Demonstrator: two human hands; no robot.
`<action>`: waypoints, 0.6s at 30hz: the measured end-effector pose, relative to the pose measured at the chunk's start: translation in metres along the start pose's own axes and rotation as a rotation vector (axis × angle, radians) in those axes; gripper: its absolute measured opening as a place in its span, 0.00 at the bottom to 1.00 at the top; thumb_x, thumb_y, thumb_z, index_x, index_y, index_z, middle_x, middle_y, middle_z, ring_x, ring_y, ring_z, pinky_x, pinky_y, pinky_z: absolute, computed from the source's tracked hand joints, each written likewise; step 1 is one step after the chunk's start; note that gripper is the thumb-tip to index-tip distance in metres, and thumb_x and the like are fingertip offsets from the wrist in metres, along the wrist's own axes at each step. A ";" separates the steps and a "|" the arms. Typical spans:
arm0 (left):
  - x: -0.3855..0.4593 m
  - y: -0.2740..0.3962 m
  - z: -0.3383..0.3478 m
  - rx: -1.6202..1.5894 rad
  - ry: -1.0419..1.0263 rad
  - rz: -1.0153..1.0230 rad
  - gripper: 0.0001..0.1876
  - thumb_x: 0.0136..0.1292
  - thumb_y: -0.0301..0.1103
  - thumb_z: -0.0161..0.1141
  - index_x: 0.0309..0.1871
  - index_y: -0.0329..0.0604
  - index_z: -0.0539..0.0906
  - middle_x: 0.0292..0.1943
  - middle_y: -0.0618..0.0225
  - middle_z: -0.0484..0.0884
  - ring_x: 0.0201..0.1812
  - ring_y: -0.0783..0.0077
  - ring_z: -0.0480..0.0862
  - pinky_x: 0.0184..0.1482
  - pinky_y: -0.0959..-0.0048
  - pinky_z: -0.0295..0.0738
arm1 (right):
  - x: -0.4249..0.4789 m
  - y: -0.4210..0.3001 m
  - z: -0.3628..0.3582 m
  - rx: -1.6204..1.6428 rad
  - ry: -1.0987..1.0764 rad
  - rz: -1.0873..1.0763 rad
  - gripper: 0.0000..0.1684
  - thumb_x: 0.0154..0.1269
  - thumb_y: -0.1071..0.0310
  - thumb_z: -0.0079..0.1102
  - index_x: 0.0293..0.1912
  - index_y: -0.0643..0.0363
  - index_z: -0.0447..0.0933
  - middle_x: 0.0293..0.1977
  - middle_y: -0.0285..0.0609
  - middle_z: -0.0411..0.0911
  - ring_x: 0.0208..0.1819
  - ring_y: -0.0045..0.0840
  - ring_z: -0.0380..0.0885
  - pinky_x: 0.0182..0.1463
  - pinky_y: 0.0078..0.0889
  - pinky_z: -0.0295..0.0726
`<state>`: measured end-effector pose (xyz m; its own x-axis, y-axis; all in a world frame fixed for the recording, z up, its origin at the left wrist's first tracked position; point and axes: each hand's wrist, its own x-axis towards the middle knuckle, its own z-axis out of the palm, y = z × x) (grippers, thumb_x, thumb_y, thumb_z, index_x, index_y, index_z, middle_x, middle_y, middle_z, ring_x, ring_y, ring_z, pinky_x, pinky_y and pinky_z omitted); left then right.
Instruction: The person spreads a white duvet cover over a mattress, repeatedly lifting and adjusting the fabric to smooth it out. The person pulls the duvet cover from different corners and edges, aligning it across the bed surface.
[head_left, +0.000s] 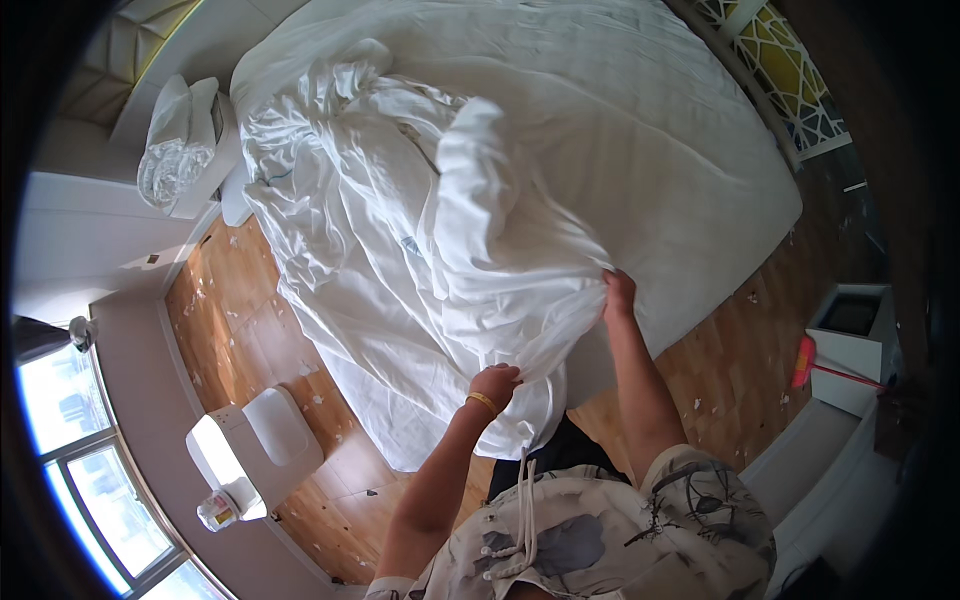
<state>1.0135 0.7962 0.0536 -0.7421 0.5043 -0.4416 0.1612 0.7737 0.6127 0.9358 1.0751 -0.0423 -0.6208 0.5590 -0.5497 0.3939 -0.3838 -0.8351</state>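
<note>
A white duvet cover or sheet (390, 247) lies heaped and creased over the left half of a bed, with one fold billowing up in the middle. My left hand (496, 387), with a yellow band at its wrist, grips the near edge of this cloth. Farther right, my right hand (619, 294) clutches another part of the same edge, and the fabric is stretched taut between the two fists. Beneath the cloth, the mattress (645, 150) wears a smooth white cover on its right side.
Folded white bedding (178, 142) rests on a bedside stand at the upper left. A white chair (247, 450) with a clear container (218, 511) on it stands by the window. White scraps litter the wood floor (705, 397). A red broom (805, 361) leans by a white cabinet (846, 367).
</note>
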 end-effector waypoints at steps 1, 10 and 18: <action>0.000 0.002 -0.002 -0.041 0.043 0.012 0.06 0.51 0.34 0.54 0.27 0.42 0.75 0.29 0.60 0.75 0.35 0.55 0.75 0.37 0.63 0.70 | -0.005 -0.010 -0.004 0.109 0.073 0.077 0.11 0.54 0.71 0.48 0.37 0.67 0.72 0.34 0.43 0.73 0.33 0.28 0.73 0.40 0.31 0.72; -0.001 0.040 -0.018 -0.210 0.388 0.227 0.04 0.44 0.24 0.54 0.27 0.40 0.75 0.33 0.62 0.76 0.39 0.55 0.74 0.39 0.65 0.70 | -0.081 -0.126 0.052 0.323 0.015 -0.388 0.08 0.56 0.72 0.50 0.36 0.64 0.72 0.26 0.30 0.69 0.27 0.13 0.64 0.34 0.17 0.65; 0.006 -0.007 -0.005 -1.573 0.862 -0.254 0.07 0.56 0.29 0.52 0.37 0.37 0.77 0.33 0.74 0.76 0.33 0.74 0.74 0.40 0.76 0.70 | -0.174 -0.098 0.137 -0.471 -1.058 -0.683 0.17 0.52 0.67 0.58 0.44 0.59 0.71 0.35 0.42 0.75 0.33 0.26 0.76 0.38 0.25 0.74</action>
<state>1.0050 0.7916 0.0497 -0.8229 -0.2698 -0.5000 -0.3172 -0.5119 0.7983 0.9122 0.9144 0.1375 -0.9224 -0.3789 0.0753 -0.1410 0.1488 -0.9788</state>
